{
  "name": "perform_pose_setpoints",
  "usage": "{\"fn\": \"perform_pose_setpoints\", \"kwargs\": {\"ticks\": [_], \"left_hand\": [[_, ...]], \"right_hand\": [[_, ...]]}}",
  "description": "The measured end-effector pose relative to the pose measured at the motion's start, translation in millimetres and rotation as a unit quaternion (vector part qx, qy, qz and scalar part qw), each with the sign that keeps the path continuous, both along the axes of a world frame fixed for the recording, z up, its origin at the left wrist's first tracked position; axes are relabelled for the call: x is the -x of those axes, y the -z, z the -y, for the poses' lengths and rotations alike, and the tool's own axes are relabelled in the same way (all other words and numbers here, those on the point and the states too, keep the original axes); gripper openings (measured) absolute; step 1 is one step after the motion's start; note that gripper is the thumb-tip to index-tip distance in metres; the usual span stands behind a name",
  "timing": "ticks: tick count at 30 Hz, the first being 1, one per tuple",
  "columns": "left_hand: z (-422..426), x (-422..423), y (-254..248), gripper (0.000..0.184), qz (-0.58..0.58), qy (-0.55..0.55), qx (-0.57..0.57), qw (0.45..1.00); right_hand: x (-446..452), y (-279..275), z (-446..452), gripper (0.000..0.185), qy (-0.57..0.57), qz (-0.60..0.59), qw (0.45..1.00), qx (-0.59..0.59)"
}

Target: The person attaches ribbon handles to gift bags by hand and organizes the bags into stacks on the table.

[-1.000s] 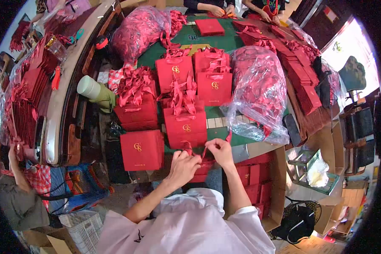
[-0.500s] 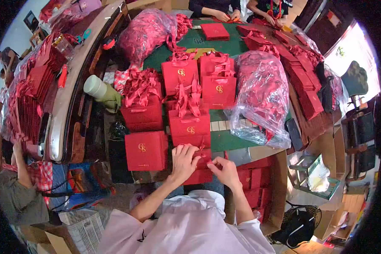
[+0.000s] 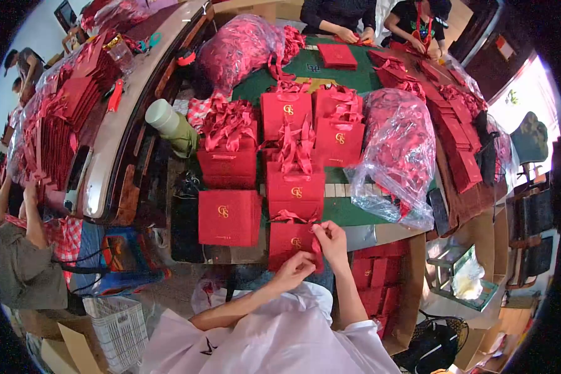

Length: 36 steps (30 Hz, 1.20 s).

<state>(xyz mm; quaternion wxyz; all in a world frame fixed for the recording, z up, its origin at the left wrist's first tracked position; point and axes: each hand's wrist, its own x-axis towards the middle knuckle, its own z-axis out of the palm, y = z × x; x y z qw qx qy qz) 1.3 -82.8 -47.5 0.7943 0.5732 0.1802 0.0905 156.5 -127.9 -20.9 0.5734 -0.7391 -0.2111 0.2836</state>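
A red paper gift bag (image 3: 287, 242) with a gold logo and a red ribbon (image 3: 291, 216) at its top is in front of me at the table's near edge. At its upper right corner, my right hand (image 3: 331, 245) is closed in a pinch on the ribbon. My left hand (image 3: 295, 272) is lower, by the bag's bottom right, with its fingers curled in; what they hold, if anything, is too small to make out. Just beyond is a row of red bags (image 3: 295, 187) with ribbon handles. To the left lies a stack of flat red bags (image 3: 229, 218).
A clear plastic sack of red ribboned items (image 3: 397, 149) stands at right, another sack (image 3: 240, 53) at the back left. A green bottle (image 3: 171, 128) is at left. An open carton of red bags (image 3: 380, 274) is below right. Co-workers' hands (image 3: 355, 34) work across the table.
My left hand has come down off the bag's upper part to its lower right, uncovering the logo. My right hand has moved slightly up beside the ribbon. The whole view has shifted a little.
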Motion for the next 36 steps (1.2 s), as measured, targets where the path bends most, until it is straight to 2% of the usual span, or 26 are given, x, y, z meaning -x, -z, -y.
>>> {"fn": "perform_pose_setpoints", "kwargs": {"ticks": [2, 4, 6, 7, 8, 10, 12, 14, 18, 19, 21, 28, 30, 33, 34, 36], "left_hand": [[1.4, 1.2, -9.1, 0.035, -0.081, -0.044, -0.103, 0.990], [-0.7, -1.5, -15.4, 0.033, -0.096, -0.050, -0.099, 0.989], [-2.0, -3.4, -16.5, 0.028, -0.097, -0.009, -0.146, 0.984], [-5.5, -4.0, -11.6, 0.030, -0.174, 0.068, -0.190, 0.964], [-1.4, -1.6, -10.9, 0.030, -0.173, 0.067, -0.190, 0.964], [6.8, 3.7, -18.4, 0.033, -0.096, -0.011, -0.211, 0.973], [6.1, 15.3, -19.9, 0.026, -0.129, 0.016, -0.204, 0.970], [6.3, 28.8, -16.4, 0.023, -0.053, 0.003, -0.304, 0.951], [-2.8, 47.3, -19.7, 0.020, -0.038, -0.003, -0.347, 0.937], [-5.8, 51.0, -23.0, 0.020, -0.038, -0.008, -0.349, 0.936], [-15.0, 55.7, -31.0, 0.022, -0.145, 0.039, -0.256, 0.955], [-25.5, 63.0, -14.9, 0.022, -0.156, -0.054, -0.358, 0.919], [-31.5, 62.3, -12.0, 0.022, -0.145, -0.041, -0.366, 0.918], [-41.2, 57.4, -17.0, 0.022, -0.138, -0.028, -0.334, 0.932], [-44.0, 55.4, -16.7, 0.022, -0.136, -0.031, -0.275, 0.951], [-49.4, 49.9, -16.1, 0.026, -0.132, -0.035, -0.151, 0.979]], "right_hand": [[5.2, 2.0, -2.0, 0.021, 0.010, -0.005, 1.000, -0.003], [13.0, -12.8, -4.1, 0.021, 0.017, -0.048, 0.999, -0.013], [12.3, 5.6, -3.3, 0.020, 0.015, -0.015, 1.000, -0.018], [12.5, 8.5, -3.7, 0.020, 0.022, -0.005, 0.999, -0.027], [12.7, 11.7, -3.7, 0.020, 0.029, 0.006, 0.999, -0.036], [10.3, 7.4, -2.8, 0.020, 0.027, 0.049, 0.997, -0.050], [8.1, -2.0, 1.9, 0.018, 0.027, 0.103, 0.994, 0.011], [4.1, 7.1, 4.4, 0.020, 0.041, 0.154, 0.987, 0.006], [1.0, 6.1, 11.6, 0.023, 0.056, 0.198, 0.978, 0.041], [1.4, 2.4, 13.5, 0.024, 0.051, 0.207, 0.976, 0.049], [-2.3, 7.5, 17.7, 0.027, 0.040, 0.244, 0.967, 0.057], [-2.7, 14.5, 26.5, 0.024, 0.025, 0.251, 0.966, 0.061], [1.6, 5.6, 32.2, 0.020, 0.014, 0.223, 0.972, 0.075], [16.5, -17.0, 33.4, 0.026, 0.040, 0.315, 0.948, 0.012], [23.6, -28.8, 33.9, 0.026, 0.040, 0.316, 0.948, 0.011], [39.1, -50.1, 33.4, 0.027, -0.088, 0.354, 0.931, -0.018]]}}
